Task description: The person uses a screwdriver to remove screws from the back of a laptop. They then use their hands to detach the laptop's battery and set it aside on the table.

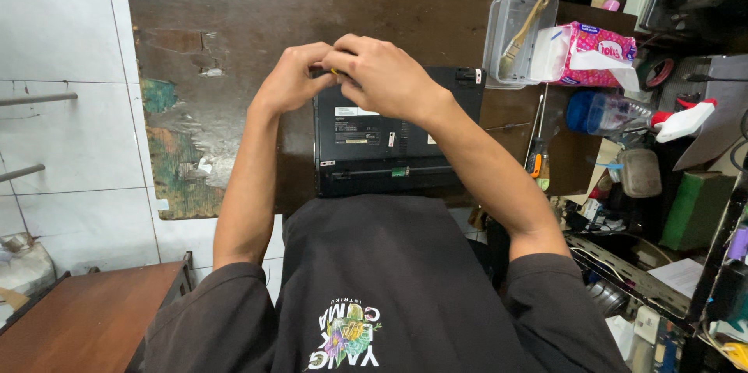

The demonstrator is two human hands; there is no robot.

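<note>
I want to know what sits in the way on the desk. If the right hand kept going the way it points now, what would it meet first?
The right hand points toward the left hand, which it already touches over the overturned laptop. Beyond that lies only bare worn desk, though depth is hard to judge.

Our left hand and right hand pinching a small yellow piece, above our upturned black laptop, on our worn wooden table
</note>
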